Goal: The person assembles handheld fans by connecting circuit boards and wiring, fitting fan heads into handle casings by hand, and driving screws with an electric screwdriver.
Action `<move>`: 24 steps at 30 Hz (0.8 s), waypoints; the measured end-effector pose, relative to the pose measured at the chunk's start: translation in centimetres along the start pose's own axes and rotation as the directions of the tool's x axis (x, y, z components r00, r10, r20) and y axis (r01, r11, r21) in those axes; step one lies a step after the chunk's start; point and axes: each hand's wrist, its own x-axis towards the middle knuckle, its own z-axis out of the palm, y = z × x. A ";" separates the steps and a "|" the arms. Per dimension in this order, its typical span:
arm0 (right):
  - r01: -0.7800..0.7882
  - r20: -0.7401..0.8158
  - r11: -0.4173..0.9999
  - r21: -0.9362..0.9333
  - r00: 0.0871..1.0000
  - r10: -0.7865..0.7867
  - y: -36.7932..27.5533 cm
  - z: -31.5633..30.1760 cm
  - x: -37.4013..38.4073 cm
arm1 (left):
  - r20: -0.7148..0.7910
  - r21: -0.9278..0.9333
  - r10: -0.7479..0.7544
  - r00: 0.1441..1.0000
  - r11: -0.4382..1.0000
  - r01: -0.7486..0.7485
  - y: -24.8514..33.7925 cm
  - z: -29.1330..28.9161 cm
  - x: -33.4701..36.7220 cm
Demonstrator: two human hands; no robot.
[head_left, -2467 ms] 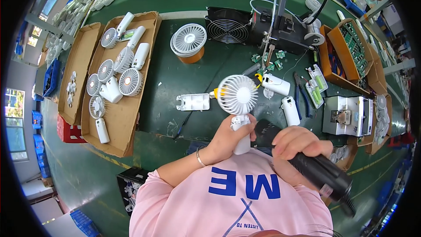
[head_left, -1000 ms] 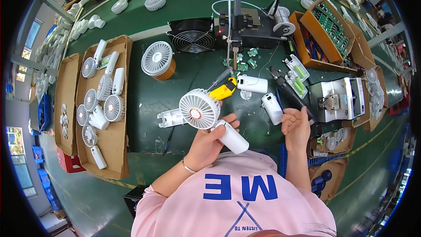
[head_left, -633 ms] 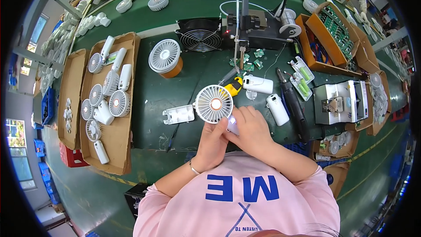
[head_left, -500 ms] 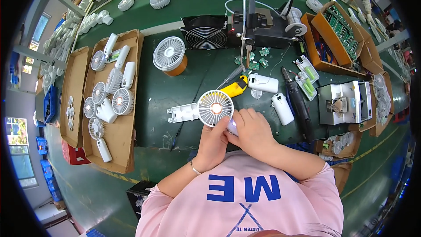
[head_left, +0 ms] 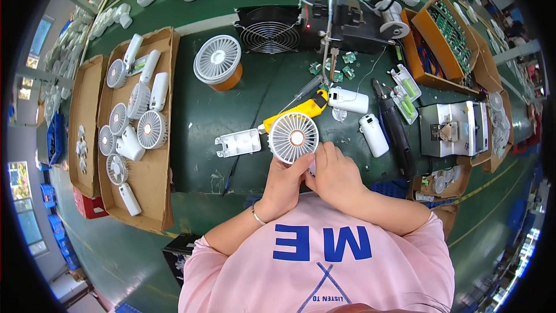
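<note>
Close to my body, both hands grip a small white handheld fan [head_left: 294, 137] with a round grille and an orange-ringed hub. My left hand [head_left: 282, 185] is closed around its neck, the thumb up by the grille's lower rim. Against the handle presses my right hand [head_left: 335, 175], fingers curled over it, hiding most of the handle. Just beyond the fan head lie a yellow-handled tool [head_left: 301, 111] and, to the left, an open white handle shell [head_left: 238, 142]. White handle housings [head_left: 373, 135] rest to the right beside a black electric screwdriver [head_left: 395, 133].
A cardboard tray [head_left: 136, 156] of fans stands at left. Further back are a large fan head on an orange base [head_left: 217, 64], a black cooling fan [head_left: 269, 36], a soldering stand [head_left: 330, 52] with green boards, a box of circuit boards [head_left: 446, 40], and a metal-fronted device [head_left: 452, 130] at right.
The fan and both hands have shifted slightly right in view. Most of the bench has slid left or upward in the picture, as the head view turned a little.
</note>
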 end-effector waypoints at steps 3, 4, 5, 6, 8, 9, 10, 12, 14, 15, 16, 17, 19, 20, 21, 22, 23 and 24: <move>0.032 -0.036 0.998 -0.046 0.999 -0.034 0.1 0.2 -0.1 | 0.027 -0.016 -0.009 1.000 1.000 0.009 -0.3 -0.7 0.1; 0.035 -0.029 0.998 -0.048 0.999 -0.036 0.1 0.1 -0.1 | 0.025 -0.023 -0.009 1.000 1.000 0.010 -0.1 -0.9 0.0; 0.016 -0.008 1.000 0.004 1.000 -0.016 0.0 -0.2 -0.1 | 0.028 -0.004 -0.038 0.999 0.999 0.038 0.2 -1.0 -0.1; -0.004 0.013 0.998 0.055 1.000 0.003 0.0 -0.5 -0.1 | 0.031 0.015 -0.067 0.997 0.998 0.067 0.4 -1.0 -0.1; -0.078 0.079 0.987 0.141 0.995 0.068 -0.1 -1.6 -0.2 | 0.025 -0.014 -0.071 0.997 0.997 0.072 0.7 -0.6 -0.3; -0.163 0.144 0.961 0.223 0.981 0.133 0.1 -2.0 -0.3 | 0.023 -0.034 -0.077 0.997 0.996 0.078 0.9 -0.4 -0.3; -0.219 0.100 0.957 0.193 0.974 0.202 0.8 -2.0 -0.3 | 0.032 -0.037 -0.094 0.995 0.995 0.095 1.2 -0.4 -0.1; -0.328 -0.105 0.935 0.135 0.934 0.343 2.5 -2.0 -0.1 | 0.035 -0.041 -0.081 0.996 0.996 0.082 1.8 -0.5 -0.1; -0.308 -0.250 0.943 0.122 0.910 0.330 3.5 -2.0 -0.3 | 0.049 -0.005 -0.118 0.992 0.993 0.118 2.6 -0.7 -0.2; -0.299 -0.272 0.935 0.191 0.899 0.343 3.5 -2.3 -0.4 | 0.068 0.004 -0.144 0.987 0.990 0.144 2.9 -0.7 -0.2; -0.198 -0.346 0.946 0.256 0.895 0.281 3.1 -2.4 -0.7 | 0.091 0.017 -0.177 0.980 0.984 0.177 3.1 -0.7 -0.3; -0.158 -0.279 0.903 0.399 0.917 0.284 2.5 -2.4 -1.1 | 0.124 0.021 -0.207 0.970 0.978 0.206 3.1 -0.9 -0.4; -0.121 -0.135 0.736 0.666 0.951 0.279 1.1 -2.4 -1.1 | 0.118 0.043 -0.193 0.974 0.981 0.189 2.9 -0.9 -0.6; -0.151 -0.052 0.631 0.761 0.955 0.291 0.7 -1.9 -1.2 | 0.114 0.058 -0.172 0.978 0.984 0.166 2.8 -0.7 -0.7; -0.096 -0.117 0.679 0.728 0.958 0.261 0.3 -1.5 -1.2 | 0.098 0.044 -0.153 0.983 0.988 0.150 2.8 -0.5 -0.7; -0.035 -0.179 0.721 0.692 0.959 0.219 0.0 -1.2 -1.0 | 0.097 0.046 -0.148 0.984 0.988 0.145 2.8 -0.5 -0.6; -0.074 -0.165 0.695 0.716 0.948 0.271 -0.5 -1.4 -0.8 | 0.070 0.033 -0.126 0.990 0.992 0.124 2.8 -0.5 -0.6; -0.068 -0.168 0.695 0.716 0.949 0.266 -0.4 -1.3 -0.8 | 0.043 0.020 -0.103 0.994 0.995 0.103 2.8 -0.5 -0.6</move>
